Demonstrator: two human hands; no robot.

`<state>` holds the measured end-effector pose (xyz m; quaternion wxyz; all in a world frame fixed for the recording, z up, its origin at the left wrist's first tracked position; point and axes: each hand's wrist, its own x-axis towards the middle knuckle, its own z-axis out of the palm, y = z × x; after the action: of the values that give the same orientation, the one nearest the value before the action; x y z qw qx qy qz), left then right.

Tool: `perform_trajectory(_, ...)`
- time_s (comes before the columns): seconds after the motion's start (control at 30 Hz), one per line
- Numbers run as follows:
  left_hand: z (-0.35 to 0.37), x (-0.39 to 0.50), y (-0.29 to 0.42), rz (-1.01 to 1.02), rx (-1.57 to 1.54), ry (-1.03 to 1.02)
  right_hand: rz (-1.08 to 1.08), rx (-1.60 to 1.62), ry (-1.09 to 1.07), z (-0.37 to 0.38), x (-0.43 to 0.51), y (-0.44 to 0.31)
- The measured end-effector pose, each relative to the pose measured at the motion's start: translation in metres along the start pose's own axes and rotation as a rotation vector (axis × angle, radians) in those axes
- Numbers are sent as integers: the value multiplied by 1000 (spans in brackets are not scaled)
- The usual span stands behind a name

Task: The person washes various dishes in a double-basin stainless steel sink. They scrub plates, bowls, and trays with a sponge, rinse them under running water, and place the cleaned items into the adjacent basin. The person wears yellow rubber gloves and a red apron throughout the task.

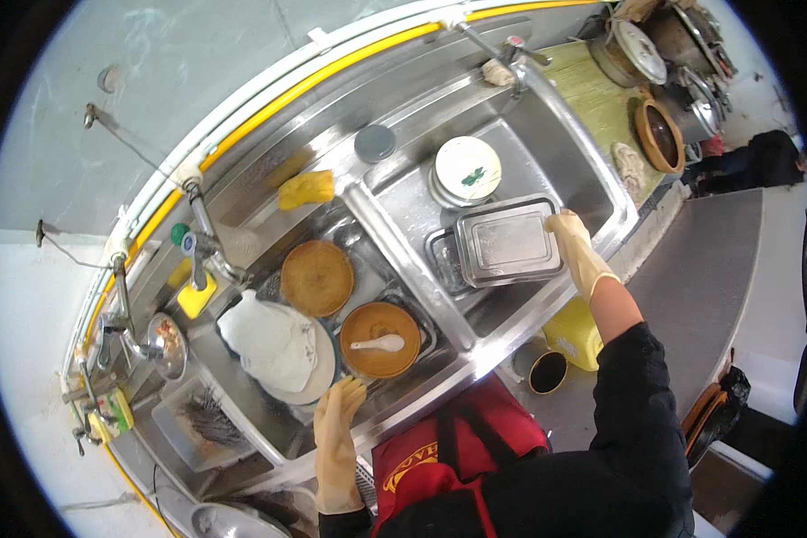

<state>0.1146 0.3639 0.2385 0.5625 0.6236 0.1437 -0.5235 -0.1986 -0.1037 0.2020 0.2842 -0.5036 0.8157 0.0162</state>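
Note:
My right hand (570, 243), in a pale rubber glove, grips the right rim of a rectangular stainless steel tray (509, 245) over the right sink basin. Under the tray's left side, part of a second metal container (445, 259) shows. Just behind it stands a stack of white dishes, a leaf-patterned plate (469, 167) on top. My gloved left hand (337, 420) hovers at the front of the middle basin, with nothing seen in it. Close to its fingers are a large white plate (319, 376) and a brown bowl (380, 360) with a white spoon (378, 343) inside.
Another brown round dish (317, 278) and a crumpled white sheet (269, 343) lie in the middle basin. A steel divider (410, 265) separates the basins. Taps (208, 252) reach over from the back. A yellow cloth (306, 189) rests on the ledge. Pots (629, 54) stand far right.

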Motion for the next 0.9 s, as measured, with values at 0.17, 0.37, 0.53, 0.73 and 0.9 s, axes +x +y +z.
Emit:
perform_trajectory(0.17,-6,-14,1,58,1,80,-21,-447,-289,82,38,-32)
perform_trajectory(0.37,-40,19,-7,104,-5,343,-226,-17,-267,139,109,77)
perform_trajectory(0.53,-91,67,-21,254,388,676,-345,-131,-366,124,93,70)
perform_trajectory(0.73,-173,145,-36,18,818,774,-986,182,-269,104,-201,-50)
perform_trajectory(0.9,-140,132,14,165,940,480,-1209,264,-713,158,-311,-42)
